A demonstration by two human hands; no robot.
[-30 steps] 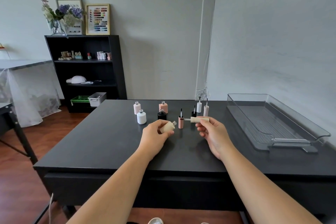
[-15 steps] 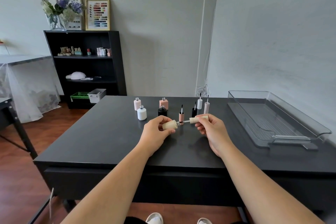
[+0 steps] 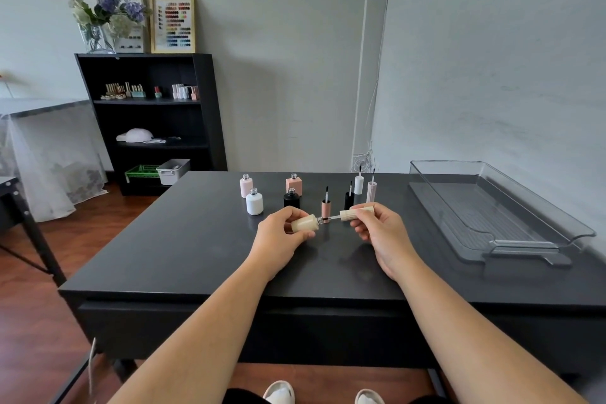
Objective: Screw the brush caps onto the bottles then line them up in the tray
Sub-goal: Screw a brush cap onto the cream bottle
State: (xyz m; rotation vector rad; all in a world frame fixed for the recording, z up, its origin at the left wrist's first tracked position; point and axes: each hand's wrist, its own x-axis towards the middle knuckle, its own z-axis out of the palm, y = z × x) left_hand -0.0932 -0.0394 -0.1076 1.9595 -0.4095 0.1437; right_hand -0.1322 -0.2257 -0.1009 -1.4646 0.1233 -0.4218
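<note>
A dark, matte tabletop (image 3: pixel 196 239) fills the middle of the scene, with a tall black bookshelf (image 3: pixel 210 108) standing beyond its far left corner. At the right lies a long, clear plastic tray (image 3: pixel 475 210) with a ribbed floor and flared rim, holding nothing. Above the near middle, the left hand (image 3: pixel 282 236) curls its fingers round a rounded cream bottle (image 3: pixel 303 224) held on its side, neck pointing right. The right hand (image 3: pixel 380 233) pinches a ribbed cream brush cap (image 3: pixel 355 214) level, its brush tip at the bottle's open neck. Farther back stand four uncapped bottles: white (image 3: pixel 254 202) and pale pink (image 3: pixel 246 185) cylinders at the left, then a squat black one (image 3: pixel 291 198) before a square peach one (image 3: pixel 294 184). To their right four slim caps stand brush-up: peach (image 3: pixel 326 208), black (image 3: pixel 348 200), white (image 3: pixel 358 184) and pale pink (image 3: pixel 371 190).
</note>
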